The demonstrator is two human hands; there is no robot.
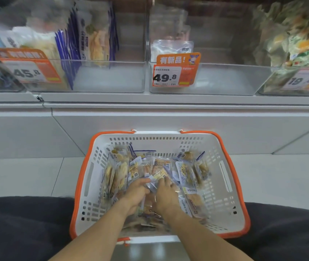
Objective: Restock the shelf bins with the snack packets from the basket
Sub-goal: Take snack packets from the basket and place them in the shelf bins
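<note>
**Both hands dig in the basket for packets**

Nearest, the left hand (136, 193) and the right hand (166, 194) are down in the white plastic basket with the orange rim (225, 185), which sits on the pale tiled floor (18, 176). The fingers of both hands curl round a small clear shiny snack packet (152, 182) held between them. More clear snack packets with yellow pieces inside (186, 172) lie loose all around.

This looks like the picking-up step. Next, I think, the hands must lift up and forward over the tall basket wall without catching it.

Further off, the see-through plastic shelf bins (110, 78) wait on the white shelf (150, 98). The bin behind the orange 45.8 price tag (31, 70) has packets on its left and open room on its right. The bin with the 49.8 price tag (174, 74) holds few packets. Each bin's front edge is low.
</note>
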